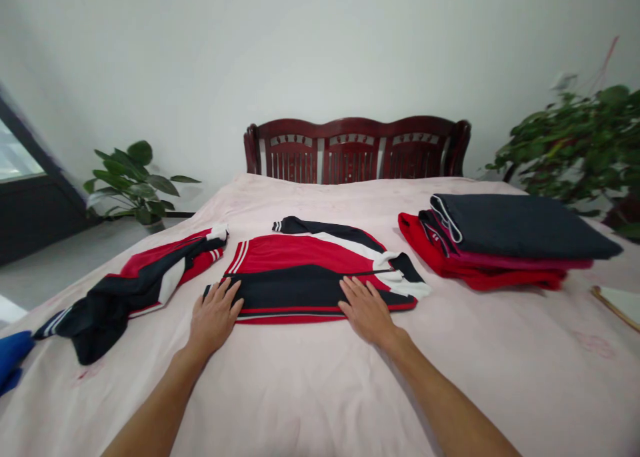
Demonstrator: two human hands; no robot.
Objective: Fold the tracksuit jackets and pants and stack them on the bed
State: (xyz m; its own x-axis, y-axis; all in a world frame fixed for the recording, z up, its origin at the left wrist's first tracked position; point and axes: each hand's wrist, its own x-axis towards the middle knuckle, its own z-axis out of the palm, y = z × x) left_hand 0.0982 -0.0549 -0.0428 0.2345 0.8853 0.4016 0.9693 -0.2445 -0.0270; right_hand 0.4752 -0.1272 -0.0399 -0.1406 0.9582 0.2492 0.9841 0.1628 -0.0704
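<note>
A red, black and white jacket lies folded flat in the middle of the pink bed sheet. My left hand rests flat on its near left corner, fingers spread. My right hand presses flat on its near right part, fingers stretched out. Neither hand grips anything. A second jacket of the same colours lies crumpled to the left, apart from my left hand.
A stack of folded red and dark clothes sits at the right. A dark wooden headboard stands behind the bed. Potted plants stand at the left and right. A blue cloth lies at the left edge.
</note>
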